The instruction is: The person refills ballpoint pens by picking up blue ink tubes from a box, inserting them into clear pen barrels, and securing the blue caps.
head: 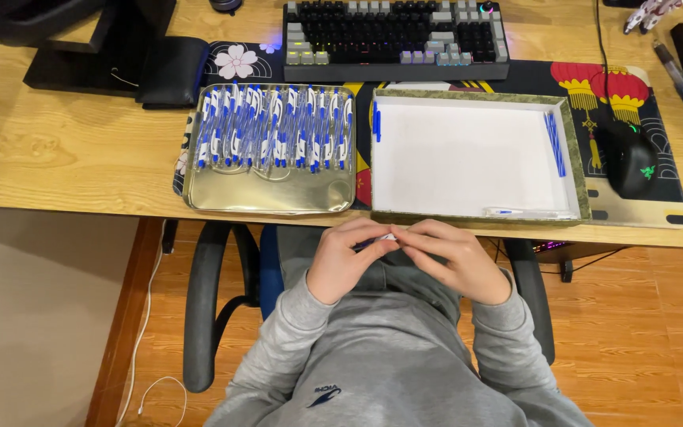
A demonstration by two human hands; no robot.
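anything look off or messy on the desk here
Nothing spilled or damaged. The pens lie in a neat row in the metal tray. The white box holds only loose parts along its edges. Both hands, left and right, hold one pen over the lap.

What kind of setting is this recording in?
Likely a home computer desk: a wooden desk with a backlit keyboard, a mouse on a patterned mat, and an office chair.
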